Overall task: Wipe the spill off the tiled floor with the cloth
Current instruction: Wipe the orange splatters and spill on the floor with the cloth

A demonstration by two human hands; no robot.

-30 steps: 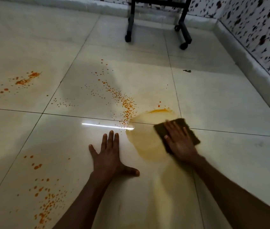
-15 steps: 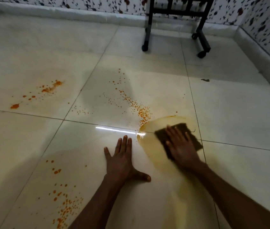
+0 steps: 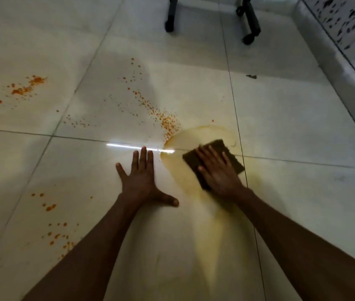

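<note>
A person's two bare arms reach from the near edge over a pale tiled floor (image 3: 291,118). The right hand (image 3: 218,172) lies flat, fingers straight, pressing on a dark brown cloth (image 3: 220,146). The cloth sits directly beneath that hand, its far corner and right edge showing past the fingers. It rests within a yellowish wet smear (image 3: 183,170) that trails toward the near edge. The left hand (image 3: 141,179) is planted flat on the floor just left of the smear, fingers spread, holding nothing. Orange spill droplets (image 3: 168,122) scatter to the far left of the cloth, with more patches farther left. Black wheeled legs (image 3: 250,20) stand at the far side.
</note>
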